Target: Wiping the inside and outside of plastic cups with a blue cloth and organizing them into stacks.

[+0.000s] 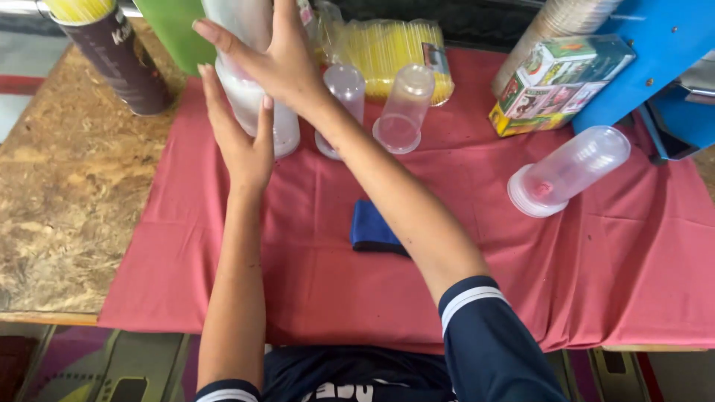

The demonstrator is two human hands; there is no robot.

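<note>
Single head-worn view, looking steeply down, close over red-clothed table (596, 283)
</note>
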